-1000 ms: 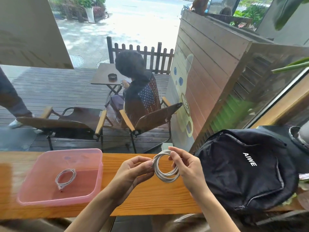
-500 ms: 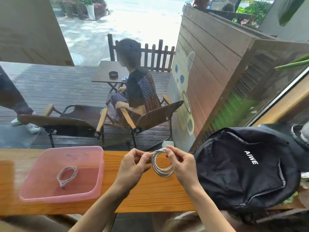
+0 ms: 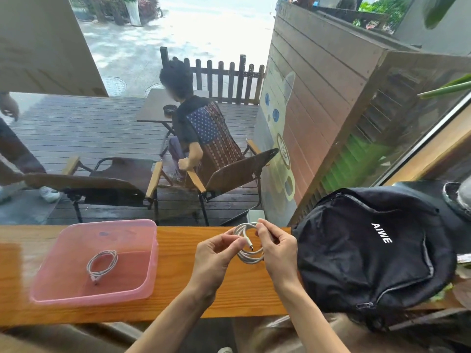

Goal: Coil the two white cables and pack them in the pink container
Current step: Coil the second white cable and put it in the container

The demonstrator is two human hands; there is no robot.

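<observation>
Both hands, left hand and right hand, fingers pinching coiled white cable above desk; bare wood between pink container and backpack.

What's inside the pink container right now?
One coiled white cable lies on the floor of the translucent pink plastic container, with nothing else in it. The second white cable coil is outside it, held in both hands, left and right.

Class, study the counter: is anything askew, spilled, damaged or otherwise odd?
Nothing stands out. One coiled cable lies flat inside the pink container; both hands, left hand and right hand, hold the second cable in a neat coil, its plug end hanging loose.
</observation>
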